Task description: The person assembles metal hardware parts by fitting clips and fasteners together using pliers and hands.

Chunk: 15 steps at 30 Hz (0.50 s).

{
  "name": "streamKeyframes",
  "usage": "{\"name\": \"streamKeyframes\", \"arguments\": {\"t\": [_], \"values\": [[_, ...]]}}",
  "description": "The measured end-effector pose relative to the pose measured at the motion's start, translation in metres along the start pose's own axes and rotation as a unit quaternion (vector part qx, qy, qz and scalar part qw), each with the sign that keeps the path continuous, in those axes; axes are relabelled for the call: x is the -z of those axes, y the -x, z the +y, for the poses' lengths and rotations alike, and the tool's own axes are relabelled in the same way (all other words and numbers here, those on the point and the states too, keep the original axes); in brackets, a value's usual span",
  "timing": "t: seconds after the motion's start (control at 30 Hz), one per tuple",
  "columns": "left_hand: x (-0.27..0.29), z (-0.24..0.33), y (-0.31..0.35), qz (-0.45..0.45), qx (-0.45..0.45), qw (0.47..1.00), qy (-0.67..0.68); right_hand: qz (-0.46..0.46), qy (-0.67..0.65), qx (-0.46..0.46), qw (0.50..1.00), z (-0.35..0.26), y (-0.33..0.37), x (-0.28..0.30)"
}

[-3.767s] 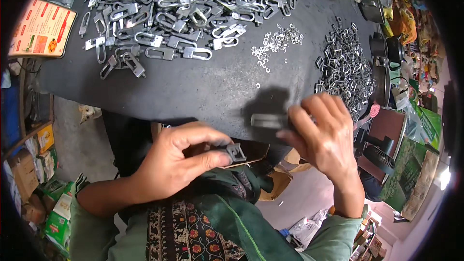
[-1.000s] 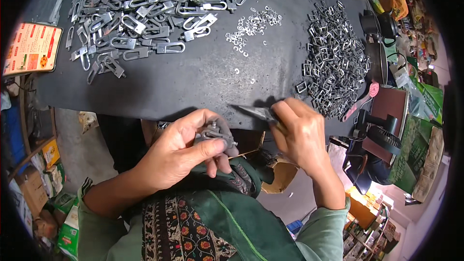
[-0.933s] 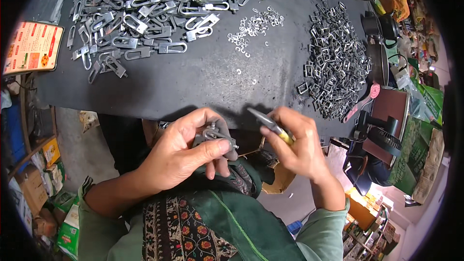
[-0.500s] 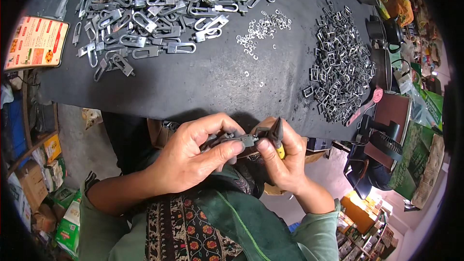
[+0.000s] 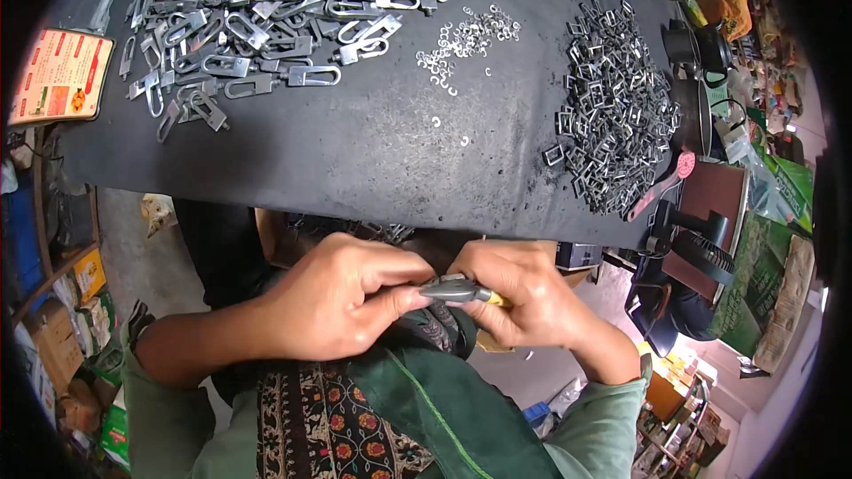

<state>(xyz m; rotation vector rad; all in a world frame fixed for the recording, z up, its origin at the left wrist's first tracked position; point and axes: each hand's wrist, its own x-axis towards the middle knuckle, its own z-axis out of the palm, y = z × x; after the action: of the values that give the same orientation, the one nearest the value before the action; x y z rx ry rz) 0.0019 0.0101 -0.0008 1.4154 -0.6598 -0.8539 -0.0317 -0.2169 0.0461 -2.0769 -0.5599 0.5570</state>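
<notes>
My left hand (image 5: 333,302) is closed, thumb and fingers pinched around a grey metal link that is mostly hidden by the fingers. Yellow-handled pliers (image 5: 453,290) are gripped in my right hand (image 5: 524,293). Their dark jaws point left and meet the left fingertips, over the spot where the link is held. Both hands are just off the near edge of the dark table (image 5: 355,177), above my lap. Whether the jaws are clamped on a small part cannot be made out.
On the table lie a heap of looped metal links (image 5: 266,18), scattered small C-shaped rings (image 5: 470,40) and a pile of small square metal frames (image 5: 621,106). A pink slotted spoon (image 5: 661,186) and a black fan (image 5: 701,253) are at right. A printed card (image 5: 62,75) sits far left.
The pliers have swung from pointing up to lying level, jaws leftward at the link. My hands have moved slightly lower, and the view has shifted a little.
</notes>
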Motion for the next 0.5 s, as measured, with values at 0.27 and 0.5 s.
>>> {"name": "streamKeyframes", "arguments": {"t": [0.27, 0.5], "values": [[-0.002, -0.012, 0.002, 0.113, -0.119, 0.985, -0.053, -0.011, -0.098, -0.171, 0.98, -0.016, -0.016, 0.012], [0.021, -0.005, 0.01, 0.083, 0.106, 0.93, 0.341, 0.099, 0.527, 0.002, 0.844, 0.029, -0.036, 0.063]]}}
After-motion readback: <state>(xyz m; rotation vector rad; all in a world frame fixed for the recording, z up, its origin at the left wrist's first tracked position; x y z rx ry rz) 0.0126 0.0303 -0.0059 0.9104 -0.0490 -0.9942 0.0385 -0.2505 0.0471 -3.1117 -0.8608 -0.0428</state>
